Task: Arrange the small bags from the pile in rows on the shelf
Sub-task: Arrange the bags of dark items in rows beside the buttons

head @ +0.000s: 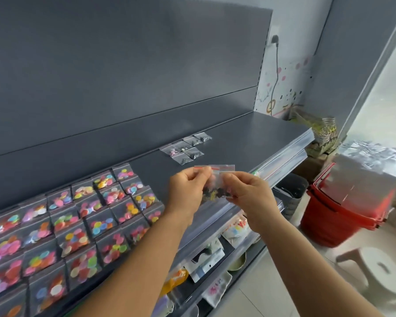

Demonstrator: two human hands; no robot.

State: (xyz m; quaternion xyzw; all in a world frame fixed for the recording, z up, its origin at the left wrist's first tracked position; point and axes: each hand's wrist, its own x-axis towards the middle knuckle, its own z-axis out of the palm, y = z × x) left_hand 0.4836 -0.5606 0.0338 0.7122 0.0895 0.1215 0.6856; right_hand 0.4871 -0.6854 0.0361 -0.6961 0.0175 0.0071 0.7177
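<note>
My left hand (189, 191) and my right hand (245, 193) together pinch a small bunch of clear zip bags (216, 181) with red seal lines and dark bits inside, held above the front edge of the grey shelf (249, 136). Several small bags with dark contents (188, 146) lie in two short rows near the shelf's back. On the left part of the shelf, many bags of coloured discs (78, 220) lie in neat rows.
A clear price rail (284, 156) runs along the shelf front. Lower shelves hold packaged goods (206, 264). Stacked red baskets (343, 209) with plastic bags on top stand on the floor at right, a white stool (380, 268) nearer me.
</note>
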